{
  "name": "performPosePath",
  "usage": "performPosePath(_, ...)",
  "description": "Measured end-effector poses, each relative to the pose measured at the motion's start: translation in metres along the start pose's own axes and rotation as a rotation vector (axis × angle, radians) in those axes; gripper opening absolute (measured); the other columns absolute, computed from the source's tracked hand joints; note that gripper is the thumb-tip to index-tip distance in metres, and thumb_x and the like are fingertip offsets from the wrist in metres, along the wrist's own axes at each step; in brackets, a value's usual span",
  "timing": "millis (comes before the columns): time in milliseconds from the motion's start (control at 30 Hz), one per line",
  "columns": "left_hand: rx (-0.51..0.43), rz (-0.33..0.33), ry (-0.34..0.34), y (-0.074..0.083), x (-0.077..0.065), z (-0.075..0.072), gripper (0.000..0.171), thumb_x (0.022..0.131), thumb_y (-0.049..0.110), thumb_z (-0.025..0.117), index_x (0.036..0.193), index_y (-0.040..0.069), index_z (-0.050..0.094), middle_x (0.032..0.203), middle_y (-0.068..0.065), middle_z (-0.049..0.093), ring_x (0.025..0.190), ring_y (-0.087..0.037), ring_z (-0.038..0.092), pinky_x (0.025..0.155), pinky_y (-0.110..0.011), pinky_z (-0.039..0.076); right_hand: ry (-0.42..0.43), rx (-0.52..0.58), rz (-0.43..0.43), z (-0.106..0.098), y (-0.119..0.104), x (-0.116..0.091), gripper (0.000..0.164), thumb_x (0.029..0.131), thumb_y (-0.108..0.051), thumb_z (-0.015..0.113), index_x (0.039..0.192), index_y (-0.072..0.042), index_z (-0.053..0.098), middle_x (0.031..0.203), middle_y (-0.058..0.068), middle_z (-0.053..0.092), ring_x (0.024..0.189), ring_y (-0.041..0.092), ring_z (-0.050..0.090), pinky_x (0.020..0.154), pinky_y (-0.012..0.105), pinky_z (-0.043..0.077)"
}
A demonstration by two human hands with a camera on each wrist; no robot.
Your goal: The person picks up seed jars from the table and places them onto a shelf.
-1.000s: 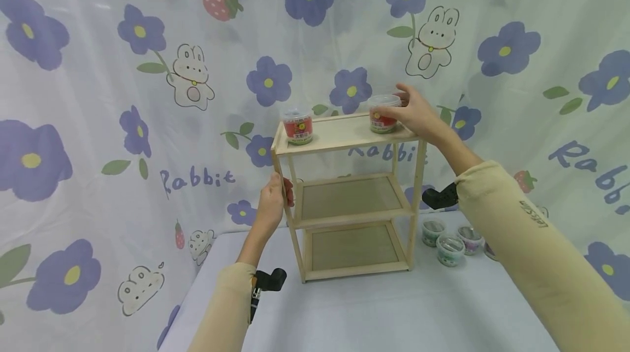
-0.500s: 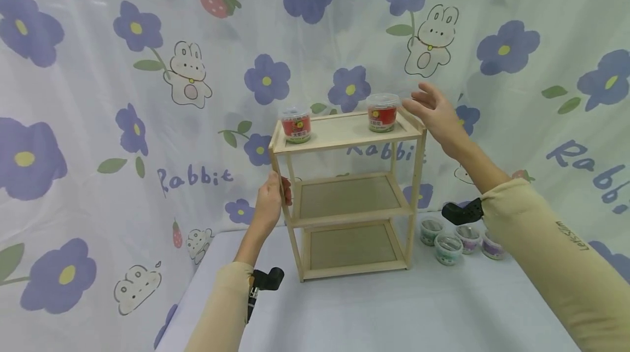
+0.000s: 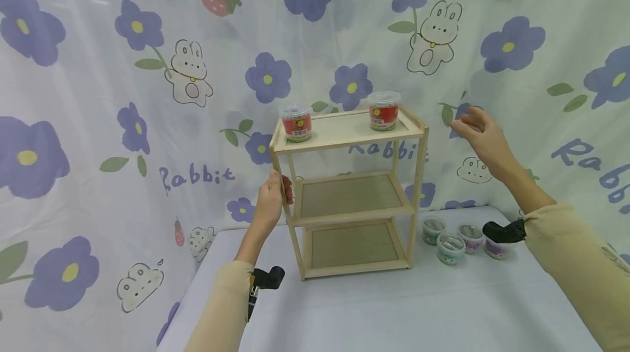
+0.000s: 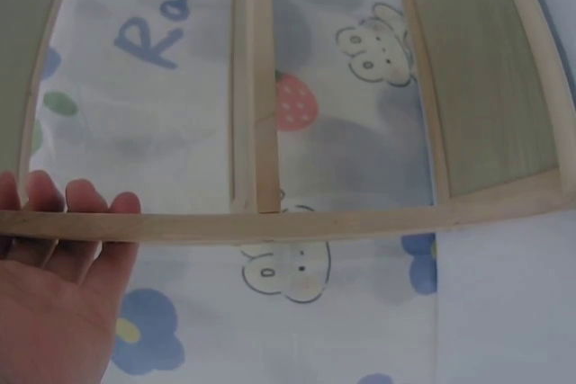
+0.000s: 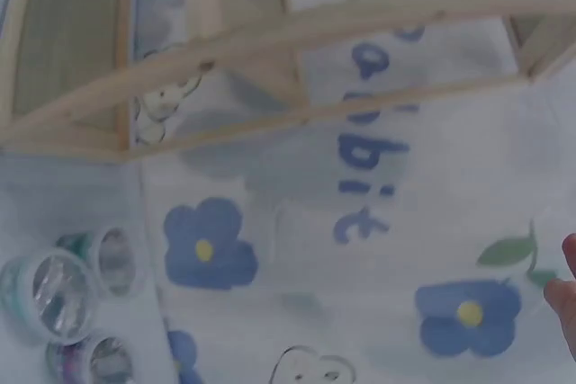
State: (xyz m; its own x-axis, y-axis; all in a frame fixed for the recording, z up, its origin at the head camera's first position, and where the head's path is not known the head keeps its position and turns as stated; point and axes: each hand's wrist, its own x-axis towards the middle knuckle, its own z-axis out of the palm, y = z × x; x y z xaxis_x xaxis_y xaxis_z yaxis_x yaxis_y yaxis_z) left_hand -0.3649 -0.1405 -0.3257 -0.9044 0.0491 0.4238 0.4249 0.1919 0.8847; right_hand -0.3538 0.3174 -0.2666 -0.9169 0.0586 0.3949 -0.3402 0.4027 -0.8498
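A three-tier wooden shelf stands upright on the white table. My left hand grips its front left post, and in the left wrist view the fingers reach round the post. On the top board sit two clear-lidded plastic tubs with red labels, the left tub near the left end and the right tub near the right end. Off to the right of the shelf, my right hand is in the air with fingers loosely bent, holding nothing. Only its fingertips show in the right wrist view.
Several lidded tubs stand on the table right of the shelf: two green ones, including the front green tub, and purple ones, including the right purple tub. A patterned curtain hangs behind and beside the table.
My right hand has let go of the right red-labelled tub and moved away to the right and down. That tub stays on the top board. The left hand keeps its grip on the post.
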Motion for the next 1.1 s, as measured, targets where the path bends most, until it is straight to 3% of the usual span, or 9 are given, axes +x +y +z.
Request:
performPosePath(100,-0.003,-0.001,-0.003,0.000,-0.001,-0.001,0.058,0.109,0.044,0.019,0.091,0.001,0.053,0.073,-0.013,0.052,0.062,-0.023,0.052,0.066,-0.033,0.048,0.004,-0.033,0.024,-0.008,0.020,-0.006,0.082,0.102,-0.044,0.050,0.159,-0.013,0.000,0.162,0.022,0.016,0.149,0.035,0.017,0.121,0.048,0.018)
performPosePath(333,0.007,-0.009,-0.013,0.001,-0.001,-0.002,0.056,0.109,0.043,0.020,0.092,0.001,0.053,0.074,-0.015,0.053,0.064,-0.026,0.053,0.068,-0.034,0.048,0.028,-0.085,0.115,-0.023,0.066,-0.022,0.089,0.101,-0.045,0.050,0.157,-0.005,-0.008,0.161,0.028,0.005,0.147,0.045,0.010,0.116,0.062,0.014)
performPosePath(600,-0.006,-0.011,-0.018,0.003,-0.002,-0.002,0.057,0.109,0.045,0.019,0.092,0.002,0.053,0.075,-0.013,0.053,0.065,-0.025,0.053,0.067,-0.034,0.048,0.010,-0.109,0.199,-0.033,0.120,-0.046,0.093,0.102,-0.045,0.048,0.153,0.001,-0.015,0.158,0.034,-0.006,0.144,0.054,0.001,0.112,0.069,0.009)
performPosePath(833,-0.017,-0.007,-0.003,0.004,-0.001,0.000,0.056,0.109,0.042,0.020,0.091,0.003,0.054,0.074,-0.013,0.053,0.064,-0.025,0.052,0.067,-0.037,0.049,0.028,-0.178,0.277,-0.029,0.167,-0.069,0.095,0.101,-0.046,0.050,0.151,0.011,-0.008,0.153,0.043,0.001,0.139,0.061,0.007,0.109,0.072,0.014)
performPosePath(1033,-0.014,-0.015,0.009,0.002,-0.002,0.000,0.055,0.109,0.042,0.021,0.090,0.003,0.054,0.072,-0.013,0.053,0.062,-0.024,0.051,0.065,-0.033,0.048,-0.005,-0.307,0.360,-0.023,0.214,-0.091,0.099,0.099,-0.050,0.050,0.147,0.016,-0.005,0.148,0.047,0.006,0.135,0.066,0.010,0.105,0.075,0.017)
performPosePath(1100,-0.018,-0.016,0.002,0.007,-0.003,-0.001,0.053,0.110,0.039,0.021,0.090,0.002,0.054,0.074,-0.019,0.053,0.064,-0.031,0.052,0.067,-0.035,0.048,0.024,-0.333,0.384,-0.018,0.226,-0.096,0.100,0.098,-0.049,0.053,0.147,0.016,-0.005,0.149,0.046,0.005,0.136,0.064,0.009,0.107,0.073,0.015)
